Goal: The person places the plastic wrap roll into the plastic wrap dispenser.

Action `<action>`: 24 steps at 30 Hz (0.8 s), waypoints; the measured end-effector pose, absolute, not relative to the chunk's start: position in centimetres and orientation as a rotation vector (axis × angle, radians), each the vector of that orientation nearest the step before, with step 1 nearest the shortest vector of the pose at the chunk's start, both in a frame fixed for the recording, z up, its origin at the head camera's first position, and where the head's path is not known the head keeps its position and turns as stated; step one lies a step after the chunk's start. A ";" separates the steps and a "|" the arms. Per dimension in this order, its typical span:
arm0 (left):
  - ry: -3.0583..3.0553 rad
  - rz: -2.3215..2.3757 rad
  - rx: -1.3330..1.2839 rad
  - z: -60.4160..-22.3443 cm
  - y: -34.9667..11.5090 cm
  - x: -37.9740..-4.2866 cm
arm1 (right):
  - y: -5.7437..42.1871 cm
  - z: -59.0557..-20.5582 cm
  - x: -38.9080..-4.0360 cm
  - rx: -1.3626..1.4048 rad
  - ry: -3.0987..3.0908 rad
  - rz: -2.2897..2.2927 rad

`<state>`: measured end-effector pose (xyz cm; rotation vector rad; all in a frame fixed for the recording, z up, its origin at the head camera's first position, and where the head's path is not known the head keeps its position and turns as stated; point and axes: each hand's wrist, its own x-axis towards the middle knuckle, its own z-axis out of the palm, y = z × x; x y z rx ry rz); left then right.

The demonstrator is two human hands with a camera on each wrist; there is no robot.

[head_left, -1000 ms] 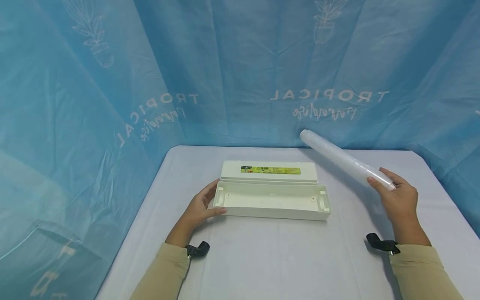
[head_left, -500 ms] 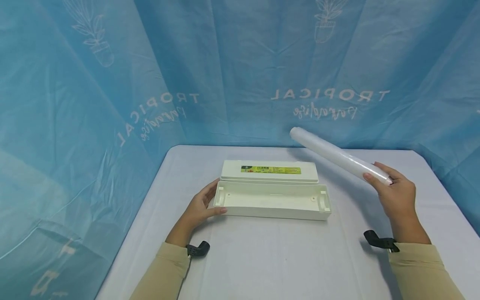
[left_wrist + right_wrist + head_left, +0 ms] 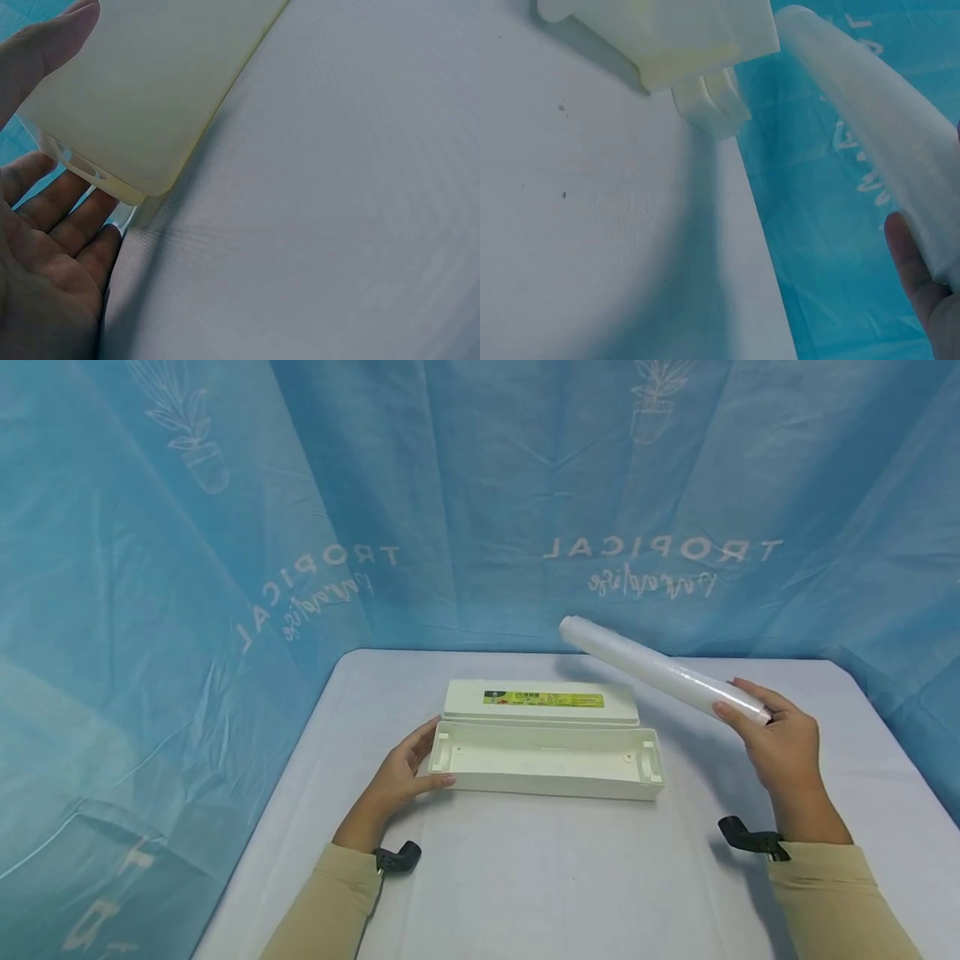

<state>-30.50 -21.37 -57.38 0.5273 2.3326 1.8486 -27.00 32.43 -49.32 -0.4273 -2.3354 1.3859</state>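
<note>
An off-white cling film box lies with its lid folded back behind it and a yellow-green label on the lid. Its trough holds nothing, and small brackets show at both ends. My left hand grips the box's left end, thumb on the front wall. In the left wrist view the fingers reach round that end. My right hand holds a roll of cling film by its right end. The roll slants up to the left, raised above the table, its far end behind the lid in the head view.
A white cloth covers the table. Blue curtains with printed lettering hang behind it and to the left. Each wrist wears a black camera mount, the left mount near the table's middle and the right mount farther right.
My right hand has carried the cling film roll leftward, closer to the box, and its near end has risen slightly. My left hand and the box have stayed in place.
</note>
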 end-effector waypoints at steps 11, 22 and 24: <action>2.336 1.845 0.525 -57.4 -21.3 -30.5 | 31.5 -49.3 -27.3 -0.246 -2.281 1.406; 2.340 1.840 0.507 -57.5 -21.4 -30.6 | 31.0 -48.9 -27.2 -0.166 -2.293 1.480; 2.338 1.840 0.508 -57.5 -21.4 -30.6 | 30.9 -48.8 -27.2 -0.145 -2.288 1.481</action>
